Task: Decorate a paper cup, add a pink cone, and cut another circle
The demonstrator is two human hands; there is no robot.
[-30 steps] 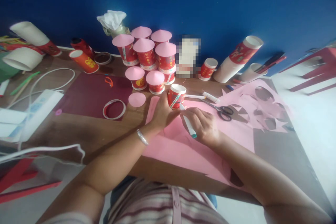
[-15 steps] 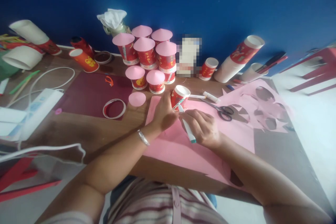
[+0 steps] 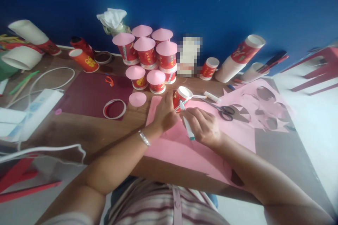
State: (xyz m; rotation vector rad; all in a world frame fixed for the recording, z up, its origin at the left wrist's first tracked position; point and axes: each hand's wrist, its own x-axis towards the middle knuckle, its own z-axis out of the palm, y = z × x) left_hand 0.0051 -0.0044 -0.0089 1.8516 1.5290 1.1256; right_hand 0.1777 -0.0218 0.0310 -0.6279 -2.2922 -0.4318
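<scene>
My left hand [image 3: 167, 114] is closed around the left side of a red paper cup [image 3: 178, 100], which tilts to the right with its white rim up. In my right hand [image 3: 202, 123] is a marker [image 3: 187, 126] with a white barrel and a green end. The marker's upper end meets the front of the cup, where a whitish patterned band shows. Whether it touches the cup I cannot tell. Both hands are over a large pink paper sheet [image 3: 182, 154]. Several red cups topped with pink paper cones [image 3: 144, 43] stand behind them, and a flat pink disc [image 3: 137, 99] lies to the left.
Scissors [image 3: 226, 112], a white glue stick [image 3: 212, 96] and cut pink scraps [image 3: 260, 109] lie at the right. Stacked cups [image 3: 239, 59] lean near the blue wall. A tape roll [image 3: 114, 109] rests on a dark red sheet [image 3: 87, 95]; white cables [image 3: 52, 149] run at the left.
The cup has turned and tips a little more to the right. The marker has shifted slightly up and left along with my right hand. My left hand keeps its hold.
</scene>
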